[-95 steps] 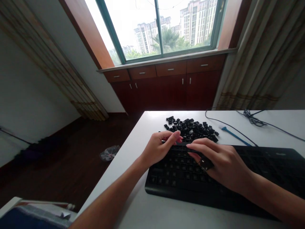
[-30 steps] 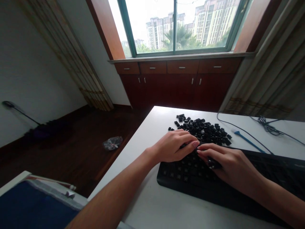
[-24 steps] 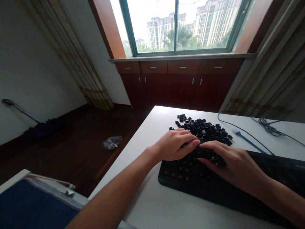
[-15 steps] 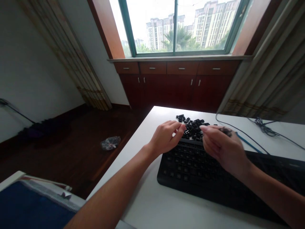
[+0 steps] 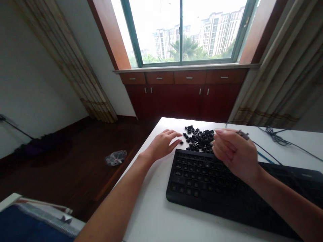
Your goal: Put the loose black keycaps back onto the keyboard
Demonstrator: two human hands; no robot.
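Observation:
My left hand [image 5: 163, 145] rests on the white desk just left of the keyboard, fingers apart and holding nothing, close to a loose black keycap [image 5: 181, 142]. A heap of black keycaps [image 5: 199, 140] lies behind a black computer keyboard [image 5: 202, 178]. My right hand [image 5: 234, 152] hovers above the keyboard's right half, at the heap's right side. Pinched in its fingertips is a small dark object [image 5: 242, 135], too small to identify. That hand hides part of the keyboard.
A thin dark cable [image 5: 274, 141] lies coiled on the desk behind the keyboard, and a blue tool [image 5: 263, 158] lies partly behind my right hand. The desk's left edge [image 5: 141, 174] drops to a wooden floor, where a plastic bag [image 5: 116, 158] lies.
Both hands have lifted off the keyboard. My left hand has moved left, away from the keys and heap, and my right hand has risen and moved right, with the small object in its fingertips.

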